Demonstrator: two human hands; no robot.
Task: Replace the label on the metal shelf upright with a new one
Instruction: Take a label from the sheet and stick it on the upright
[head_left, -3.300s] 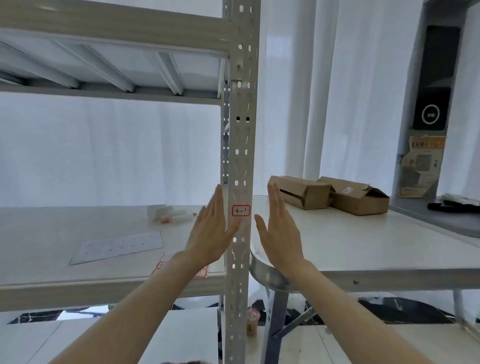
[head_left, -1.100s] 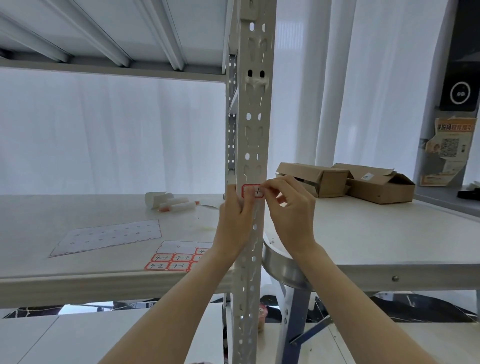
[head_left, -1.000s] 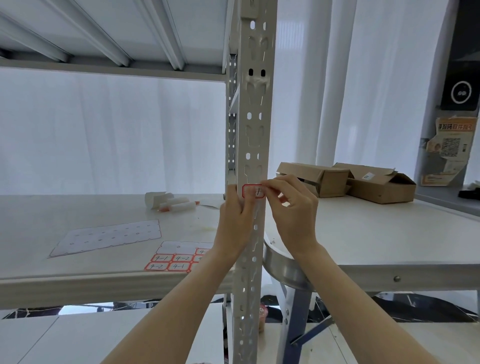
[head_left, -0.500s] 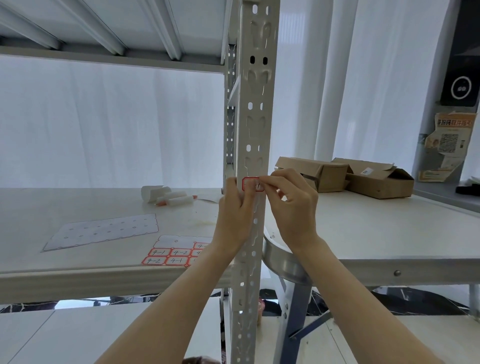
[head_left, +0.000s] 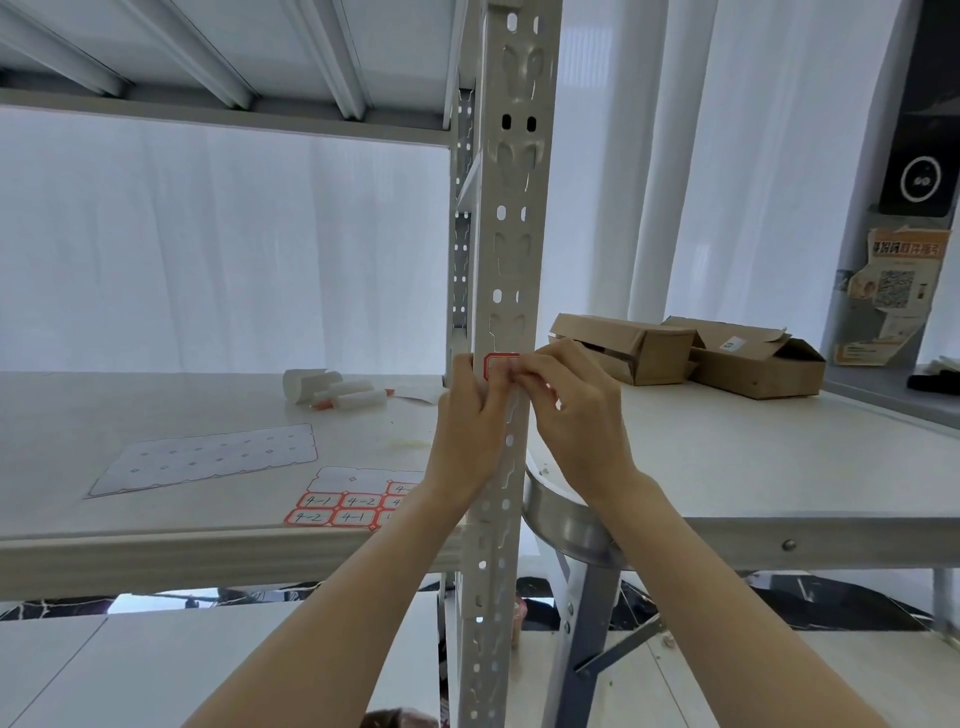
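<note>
Both hands meet at the red-edged label (head_left: 500, 364) on the upright (head_left: 511, 234). The right hand (head_left: 576, 421) pinches the label's right edge, fingers curled. The left hand (head_left: 470, 431) wraps the upright, thumb by the label.

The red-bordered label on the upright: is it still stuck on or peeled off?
Still on: the label lies against the upright, fingers covering its right edge.

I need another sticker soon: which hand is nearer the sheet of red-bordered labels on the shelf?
Left. The left hand is just right of and above the label sheet; the right hand is beyond the upright.
</note>
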